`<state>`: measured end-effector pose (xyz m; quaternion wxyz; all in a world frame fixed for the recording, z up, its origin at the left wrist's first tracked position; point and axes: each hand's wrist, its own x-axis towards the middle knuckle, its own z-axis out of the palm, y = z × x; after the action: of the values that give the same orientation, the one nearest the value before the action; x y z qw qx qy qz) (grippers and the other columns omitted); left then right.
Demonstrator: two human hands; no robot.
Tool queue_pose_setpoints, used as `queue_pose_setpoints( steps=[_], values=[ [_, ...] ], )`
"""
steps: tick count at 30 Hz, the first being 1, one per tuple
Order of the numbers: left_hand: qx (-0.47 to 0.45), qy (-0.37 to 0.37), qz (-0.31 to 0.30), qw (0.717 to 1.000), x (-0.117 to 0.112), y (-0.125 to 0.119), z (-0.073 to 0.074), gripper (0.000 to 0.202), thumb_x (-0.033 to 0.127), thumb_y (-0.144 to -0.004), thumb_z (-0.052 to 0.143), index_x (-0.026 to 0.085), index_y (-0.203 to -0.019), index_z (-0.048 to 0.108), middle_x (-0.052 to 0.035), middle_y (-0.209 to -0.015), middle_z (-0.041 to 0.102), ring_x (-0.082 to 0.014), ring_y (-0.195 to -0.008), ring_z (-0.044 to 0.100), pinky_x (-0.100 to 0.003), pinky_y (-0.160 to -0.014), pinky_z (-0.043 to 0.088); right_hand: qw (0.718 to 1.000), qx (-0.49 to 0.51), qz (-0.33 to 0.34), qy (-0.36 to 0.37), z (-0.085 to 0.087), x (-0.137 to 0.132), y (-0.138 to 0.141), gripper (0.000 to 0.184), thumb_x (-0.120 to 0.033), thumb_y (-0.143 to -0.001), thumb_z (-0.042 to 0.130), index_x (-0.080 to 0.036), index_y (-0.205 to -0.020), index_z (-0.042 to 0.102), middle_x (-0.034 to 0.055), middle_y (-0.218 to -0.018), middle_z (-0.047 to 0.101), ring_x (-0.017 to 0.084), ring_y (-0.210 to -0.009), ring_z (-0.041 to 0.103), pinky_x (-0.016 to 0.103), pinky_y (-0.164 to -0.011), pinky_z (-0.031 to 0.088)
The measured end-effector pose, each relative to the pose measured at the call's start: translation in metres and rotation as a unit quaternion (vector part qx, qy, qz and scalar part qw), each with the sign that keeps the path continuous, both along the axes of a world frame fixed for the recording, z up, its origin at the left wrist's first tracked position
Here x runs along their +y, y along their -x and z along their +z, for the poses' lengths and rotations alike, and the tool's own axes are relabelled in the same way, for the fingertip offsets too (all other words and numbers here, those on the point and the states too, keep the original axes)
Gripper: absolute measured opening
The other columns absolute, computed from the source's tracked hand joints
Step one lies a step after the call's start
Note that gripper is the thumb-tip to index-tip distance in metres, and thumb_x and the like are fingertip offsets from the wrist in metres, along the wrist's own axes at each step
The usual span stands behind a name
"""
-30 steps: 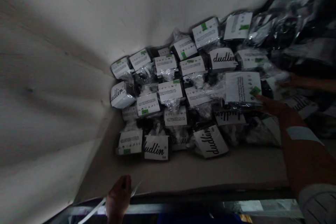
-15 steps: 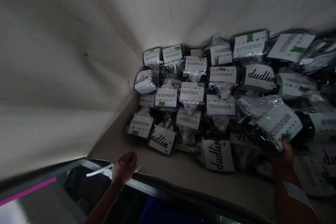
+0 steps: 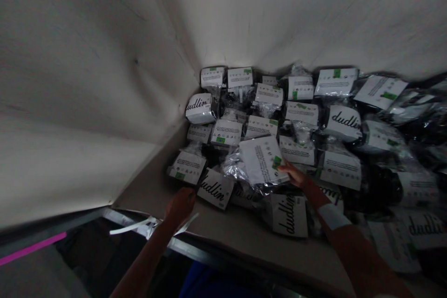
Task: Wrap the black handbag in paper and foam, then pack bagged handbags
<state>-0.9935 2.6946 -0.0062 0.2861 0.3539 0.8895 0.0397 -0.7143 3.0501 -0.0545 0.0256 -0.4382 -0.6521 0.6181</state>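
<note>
My right hand grips one edge of a plastic-wrapped package with a white printed label and a green sticker. Its clear film trails to the left, over other packages in the pile. My left hand is curled closed just inside the front edge, with nothing visible in it. Closest to that hand are a package with a printed label and a tilted one marked "dudlin". Another "dudlin" package lies below the held one.
Pale sheeting forms the left wall and back wall around the pile. A metal rail runs along the front, with a white strap tied on it. Dark packages continue to the right.
My right hand has carried the package leftward from the right side to the middle of the pile. My left hand has shifted slightly right and up, still closed.
</note>
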Motion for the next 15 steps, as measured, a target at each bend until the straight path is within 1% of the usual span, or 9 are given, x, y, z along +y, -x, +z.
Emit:
queue_pose_setpoints(
  steps=[1,2,3,5,7,10,12,14,15],
  values=[
    [-0.013,-0.035,-0.016,0.999,0.009,0.003,-0.007,0.019,0.018,-0.087,0.048,0.015,-0.097,0.065,-0.0095,-0.101,0.067,-0.0198,-0.097,0.062,-0.029,-0.088,0.044,0.995,0.050,0.053,0.063,-0.003,0.004,0.026,0.076,-0.042,-0.065,0.068,-0.025,-0.137,0.050,0.0110,-0.128,0.062,0.034,-0.107,0.063,0.050,-0.087,0.054],
    [-0.026,-0.066,-0.027,0.997,0.016,0.005,-0.013,0.021,0.018,-0.087,0.048,0.015,-0.100,0.064,-0.0102,-0.104,0.067,-0.0201,-0.099,0.061,-0.031,-0.091,0.044,0.987,0.089,0.094,0.096,-0.006,0.007,0.051,0.087,-0.040,-0.062,0.073,-0.026,-0.142,0.042,0.0092,-0.136,0.056,0.032,-0.113,0.060,0.049,-0.094,0.051],
    [-0.037,-0.093,-0.035,0.994,0.021,0.004,-0.020,0.022,0.019,-0.088,0.048,0.014,-0.102,0.064,-0.0104,-0.105,0.067,-0.0204,-0.100,0.061,-0.032,-0.093,0.045,0.981,0.105,0.130,0.097,-0.009,0.011,0.075,0.096,-0.037,-0.059,0.079,-0.027,-0.145,0.038,0.0081,-0.144,0.049,0.031,-0.121,0.054,0.047,-0.102,0.046],
    [-0.057,-0.133,-0.043,0.989,0.023,-0.002,-0.032,0.024,0.021,-0.089,0.047,0.015,-0.105,0.063,-0.0103,-0.106,0.066,-0.0207,-0.100,0.061,-0.034,-0.094,0.046,0.979,0.087,0.180,0.049,-0.013,0.018,0.118,0.105,-0.036,-0.054,0.084,-0.025,-0.146,0.037,0.0077,-0.150,0.040,0.030,-0.131,0.045,0.044,-0.111,0.036],
    [-0.070,-0.154,-0.041,0.985,0.018,-0.012,-0.044,0.025,0.021,-0.089,0.046,0.017,-0.106,0.062,-0.0100,-0.107,0.066,-0.0210,-0.101,0.061,-0.036,-0.095,0.047,0.974,0.051,0.221,0.017,-0.016,0.021,0.153,0.100,-0.040,-0.056,0.084,-0.026,-0.145,0.041,0.0063,-0.150,0.040,0.031,-0.133,0.041,0.044,-0.113,0.032],
    [-0.069,-0.174,-0.027,0.982,0.012,-0.021,-0.059,0.025,0.020,-0.087,0.046,0.018,-0.106,0.062,-0.0109,-0.109,0.065,-0.0231,-0.104,0.061,-0.039,-0.096,0.048,0.959,-0.015,0.282,0.034,-0.022,0.015,0.193,0.085,-0.041,-0.059,0.083,-0.031,-0.137,0.052,0.0023,-0.142,0.051,0.032,-0.129,0.046,0.044,-0.112,0.033],
    [-0.045,-0.206,-0.005,0.977,0.019,-0.014,-0.066,0.025,0.022,-0.086,0.047,0.016,-0.106,0.061,-0.0133,-0.109,0.063,-0.0254,-0.106,0.059,-0.042,-0.096,0.048,0.946,-0.040,0.315,0.069,-0.027,0.006,0.211,0.078,-0.039,-0.058,0.083,-0.032,-0.131,0.058,0.0002,-0.135,0.058,0.032,-0.126,0.050,0.043,-0.111,0.034],
    [-0.005,-0.243,0.040,0.969,0.038,0.003,-0.069,0.028,0.028,-0.088,0.049,0.014,-0.111,0.057,-0.0155,-0.112,0.061,-0.0270,-0.108,0.057,-0.044,-0.098,0.047,0.942,-0.040,0.320,0.088,-0.033,-0.004,0.223,0.076,-0.039,-0.057,0.083,-0.031,-0.129,0.060,-0.0005,-0.136,0.058,0.033,-0.128,0.048,0.043,-0.113,0.031],
    [0.017,-0.253,0.068,0.965,0.049,0.014,-0.070,0.034,0.033,-0.088,0.052,0.013,-0.114,0.055,-0.0166,-0.115,0.059,-0.0281,-0.112,0.055,-0.045,-0.100,0.045,0.945,-0.039,0.311,0.089,-0.035,-0.007,0.227,0.076,-0.041,-0.057,0.083,-0.031,-0.129,0.060,-0.0001,-0.138,0.055,0.033,-0.130,0.046,0.044,-0.114,0.029]
  ],
)
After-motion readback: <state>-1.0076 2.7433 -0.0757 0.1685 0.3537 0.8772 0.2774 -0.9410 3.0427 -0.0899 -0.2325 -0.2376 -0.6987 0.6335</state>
